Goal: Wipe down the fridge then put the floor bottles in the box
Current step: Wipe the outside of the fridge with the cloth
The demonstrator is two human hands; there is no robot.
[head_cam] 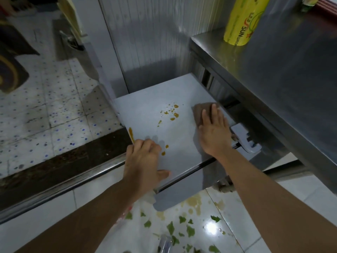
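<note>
A white-tiled kitchen floor, strewn with green leaf scraps, lies beneath a grey fridge panel at frame centre. The right hand presses a brown cloth flat, fingers straight, right of orange spots. The left hand rests at the panel's near left corner (fingers bent; whether it grips cannot be told). A yellow roll stands upper right.

Two hands on a stained, flat grey fridge panel.
The right hand presses a brown cloth flat at far right; the left hand rests, fingers bent, at the near left edge, orange-brown sauce spots between.
</note>
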